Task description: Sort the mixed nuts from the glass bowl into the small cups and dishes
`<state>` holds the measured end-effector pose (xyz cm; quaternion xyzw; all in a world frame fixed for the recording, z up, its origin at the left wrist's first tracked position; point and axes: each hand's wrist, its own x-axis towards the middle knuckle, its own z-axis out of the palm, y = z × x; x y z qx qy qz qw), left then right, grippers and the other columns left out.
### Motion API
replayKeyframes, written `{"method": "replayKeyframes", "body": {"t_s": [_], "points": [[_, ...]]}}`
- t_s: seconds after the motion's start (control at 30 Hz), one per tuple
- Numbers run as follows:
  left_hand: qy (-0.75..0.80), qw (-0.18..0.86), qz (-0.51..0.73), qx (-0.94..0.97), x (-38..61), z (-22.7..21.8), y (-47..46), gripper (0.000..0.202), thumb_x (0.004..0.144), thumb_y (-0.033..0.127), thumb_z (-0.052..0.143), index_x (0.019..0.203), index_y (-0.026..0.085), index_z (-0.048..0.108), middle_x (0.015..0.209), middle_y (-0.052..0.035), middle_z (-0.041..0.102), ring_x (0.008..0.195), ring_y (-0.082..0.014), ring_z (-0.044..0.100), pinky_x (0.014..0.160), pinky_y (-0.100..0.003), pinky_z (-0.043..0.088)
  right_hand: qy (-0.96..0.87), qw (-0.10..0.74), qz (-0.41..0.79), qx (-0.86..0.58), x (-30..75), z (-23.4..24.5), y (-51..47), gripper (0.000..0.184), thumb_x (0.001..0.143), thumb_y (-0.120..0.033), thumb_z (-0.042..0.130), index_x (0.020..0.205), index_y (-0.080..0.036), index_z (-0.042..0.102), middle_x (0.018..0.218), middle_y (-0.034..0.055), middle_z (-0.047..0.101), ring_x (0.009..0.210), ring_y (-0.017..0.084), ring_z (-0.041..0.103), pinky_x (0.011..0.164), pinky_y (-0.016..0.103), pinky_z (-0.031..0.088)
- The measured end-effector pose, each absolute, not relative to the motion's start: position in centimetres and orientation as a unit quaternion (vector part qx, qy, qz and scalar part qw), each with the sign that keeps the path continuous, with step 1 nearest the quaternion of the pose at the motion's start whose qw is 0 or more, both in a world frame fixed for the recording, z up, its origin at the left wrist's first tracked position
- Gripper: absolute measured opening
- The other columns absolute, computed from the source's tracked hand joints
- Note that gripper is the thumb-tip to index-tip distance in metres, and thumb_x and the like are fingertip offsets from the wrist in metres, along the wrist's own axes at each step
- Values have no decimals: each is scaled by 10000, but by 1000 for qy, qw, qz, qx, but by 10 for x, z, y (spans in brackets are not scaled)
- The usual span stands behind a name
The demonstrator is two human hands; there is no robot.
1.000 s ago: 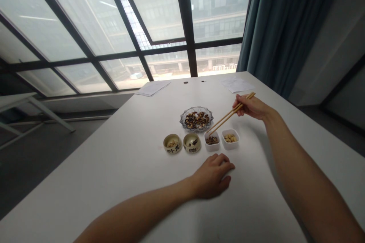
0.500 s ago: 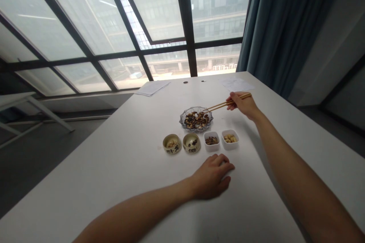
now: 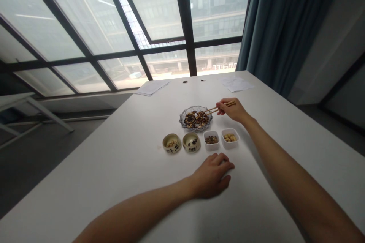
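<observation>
My right hand (image 3: pixel 232 111) grips a pair of wooden chopsticks (image 3: pixel 218 108); their tips reach into a glass dish (image 3: pixel 196 118) filled with mixed dark seeds and pale nuts. In front of the dish stand two round tan bowls (image 3: pixel 172 143) (image 3: pixel 191 142) and two small white square cups, one with dark seeds (image 3: pixel 211 140) and one with pale nuts (image 3: pixel 230 138). My left hand (image 3: pixel 212 175) rests on the white table (image 3: pixel 128 167) just before the white cups, fingers loosely curled, holding nothing.
Sheets of paper (image 3: pixel 151 87) (image 3: pixel 237 84) lie at the table's far edge by the window. A teal curtain (image 3: pixel 279 26) hangs at the right. Another table's leg (image 3: pixel 42 112) shows at the left.
My right hand has swung the chopsticks from the white cup of dark seeds up and left to the glass dish. My left hand has stayed put.
</observation>
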<state>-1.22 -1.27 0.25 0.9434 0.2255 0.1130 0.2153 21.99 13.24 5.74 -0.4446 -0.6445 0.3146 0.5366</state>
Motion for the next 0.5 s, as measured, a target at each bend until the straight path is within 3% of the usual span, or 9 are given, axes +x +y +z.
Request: {"method": "replayKeyframes", "body": {"t_s": [0.13, 0.5], "points": [[223, 216, 117, 943, -12, 3, -13, 397, 949, 282, 550, 1343, 249, 589, 1308, -109, 595, 1159, -256, 577, 1093, -438, 483, -635, 544, 315, -450, 218, 54, 133, 566, 803, -726, 744, 729, -164, 726, 672, 98, 758, 641, 245, 783, 536, 279, 625], [221, 213, 113, 945, -13, 3, -13, 396, 953, 292, 545, 1343, 242, 587, 1315, -105, 590, 1164, -255, 573, 1096, -425, 483, -556, 618, 300, -467, 221, 68, 130, 668, 716, -825, 736, 684, -158, 717, 582, 111, 732, 531, 255, 762, 473, 286, 631]]}}
